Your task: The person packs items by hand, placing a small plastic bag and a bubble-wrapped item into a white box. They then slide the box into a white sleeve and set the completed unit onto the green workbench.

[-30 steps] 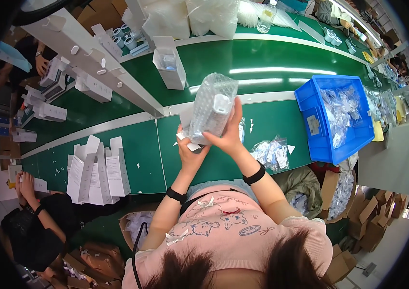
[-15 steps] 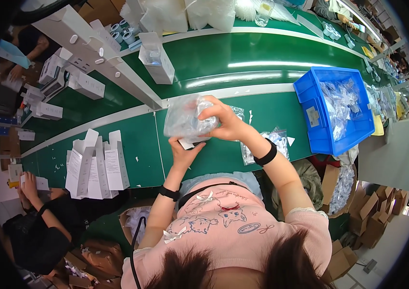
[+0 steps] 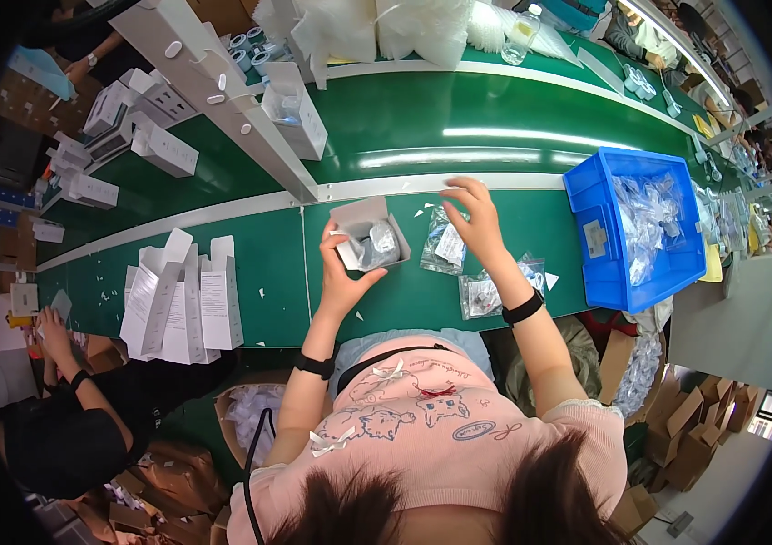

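My left hand [image 3: 342, 283] grips a small open white box [image 3: 399, 238] from its left and near sides. Inside the box sits an item in clear plastic wrap [image 3: 381, 243], its kind hidden by the wrap. To the right, my right hand [image 3: 477, 222] hangs with fingers apart and nothing in it. It is nearest to a clear zip bag [image 3: 446, 247] of small parts and printed paper. More clear zip bags [image 3: 488, 292] with white parts lie closer to me, beside my right wrist.
A blue bin [image 3: 595, 238] of clear bagged pieces stands at the right. Several open white cartons [image 3: 177, 309] stand at the left. An upright metal post [image 3: 250, 123] and a raised ledge bound the far side. A co-worker's hand [image 3: 54, 331] is at far left.
The clear-wrapped item, held above the box by my right hand before, now lies inside it. My right hand has let go and moved right, fingers spread.
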The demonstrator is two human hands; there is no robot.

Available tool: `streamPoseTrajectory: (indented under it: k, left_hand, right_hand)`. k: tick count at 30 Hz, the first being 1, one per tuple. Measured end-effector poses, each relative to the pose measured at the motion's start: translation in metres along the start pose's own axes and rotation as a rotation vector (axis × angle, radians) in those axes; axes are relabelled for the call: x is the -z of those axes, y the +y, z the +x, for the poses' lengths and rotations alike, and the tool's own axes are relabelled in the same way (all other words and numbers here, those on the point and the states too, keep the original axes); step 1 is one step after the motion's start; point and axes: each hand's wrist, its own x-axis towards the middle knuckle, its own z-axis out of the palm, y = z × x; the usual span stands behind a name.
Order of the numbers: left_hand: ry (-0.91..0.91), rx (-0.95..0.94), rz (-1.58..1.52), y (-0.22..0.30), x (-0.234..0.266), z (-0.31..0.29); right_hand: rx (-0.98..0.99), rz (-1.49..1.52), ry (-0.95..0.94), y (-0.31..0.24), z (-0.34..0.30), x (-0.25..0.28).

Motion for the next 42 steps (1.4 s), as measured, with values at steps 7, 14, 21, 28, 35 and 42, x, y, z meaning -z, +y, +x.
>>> streamPoseTrajectory:
  k: [7,14,21,28,35,42]
  left_hand:
    - [-0.057,-0.032,0.26,0.026,0.007,0.02]
    - [0.0,0.35,0.116,0.031,0.013,0.038]
    - [0.053,0.345,-0.007,0.016,0.014,0.039]
    - [-0.002,0.381,0.009,0.014,0.011,0.035]
    - [0.223,0.01,0.459,0.007,0.106,0.019]
    - [-0.34,0.419,1.186,-0.093,0.21,-0.065]
  right_hand:
    - [-0.323,-0.246,-0.184,0.067,-0.073,-0.051]
    - [-0.336,0.526,0.08,0.003,-0.038,-0.012]
    - [0.286,0.323,0.071,-0.077,-0.011,-0.012]
    - [0.512,-0.309,-0.312,-0.101,-0.003,-0.018]
    - [0.376,0.093,-0.102,-0.052,-0.021,-0.03]
    - [-0.075,0.441,-0.485,-0.024,-0.019,-0.084]
